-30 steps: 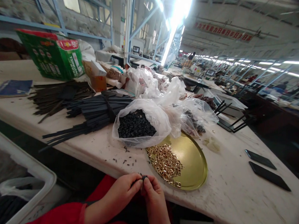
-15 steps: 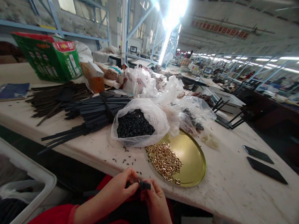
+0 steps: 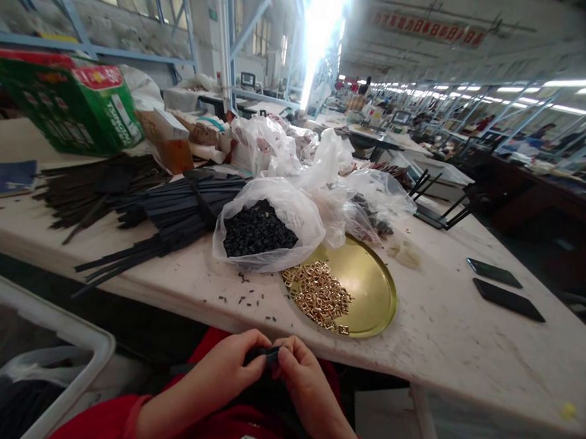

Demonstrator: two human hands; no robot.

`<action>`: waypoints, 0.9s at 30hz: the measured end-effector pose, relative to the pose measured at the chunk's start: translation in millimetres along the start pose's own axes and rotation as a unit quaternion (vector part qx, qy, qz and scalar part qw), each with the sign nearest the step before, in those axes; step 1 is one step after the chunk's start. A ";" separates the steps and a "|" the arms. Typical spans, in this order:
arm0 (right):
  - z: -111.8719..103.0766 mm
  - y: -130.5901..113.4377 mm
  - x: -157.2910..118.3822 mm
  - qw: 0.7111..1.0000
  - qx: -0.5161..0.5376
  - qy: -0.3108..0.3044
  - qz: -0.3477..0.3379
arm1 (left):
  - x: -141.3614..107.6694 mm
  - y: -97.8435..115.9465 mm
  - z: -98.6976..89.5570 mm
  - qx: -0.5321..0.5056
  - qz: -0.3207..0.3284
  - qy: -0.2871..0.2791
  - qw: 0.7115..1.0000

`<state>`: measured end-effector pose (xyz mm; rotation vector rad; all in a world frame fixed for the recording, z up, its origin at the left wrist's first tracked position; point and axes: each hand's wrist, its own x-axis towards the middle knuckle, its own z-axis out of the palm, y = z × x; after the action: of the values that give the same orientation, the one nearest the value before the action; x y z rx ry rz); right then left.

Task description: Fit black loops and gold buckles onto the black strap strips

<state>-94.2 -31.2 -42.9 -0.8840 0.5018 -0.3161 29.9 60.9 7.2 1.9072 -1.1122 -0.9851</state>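
Both hands meet over my lap at the table's front edge. My left hand is closed on one end of a dark strap, and the thumb and fingers of my right hand pinch its other end. Beyond them a round golden tray bears a heap of small gold buckles. Left of the tray, an open plastic bag holds many small black pieces. Bundled black straps lie farther left.
Brown strips, a green box and a blue booklet lie at the left. Two dark phones rest at the right. A white bin stands below the table at left.
The view has shifted, so the table items sit slightly higher and farther left. My right fingers have closed over the strap end that stuck out before.
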 end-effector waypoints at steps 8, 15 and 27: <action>1.0 1.4 6.1 0.986 -0.135 0.080 -0.048 | 0.2 -0.4 7.9 -0.184 -0.056 -0.026 0.981; -5.8 -4.4 -3.6 0.993 -0.083 -0.038 0.074 | -4.0 4.2 5.0 -0.305 -0.085 -0.121 0.941; -12.6 -2.1 -21.0 0.991 -0.121 -0.041 0.036 | -8.6 5.1 6.7 -0.284 -0.095 -0.182 0.936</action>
<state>-118.8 -31.1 -41.9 -1.1064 0.5005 -0.1539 19.4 65.4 10.7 1.4039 -0.7211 -1.6165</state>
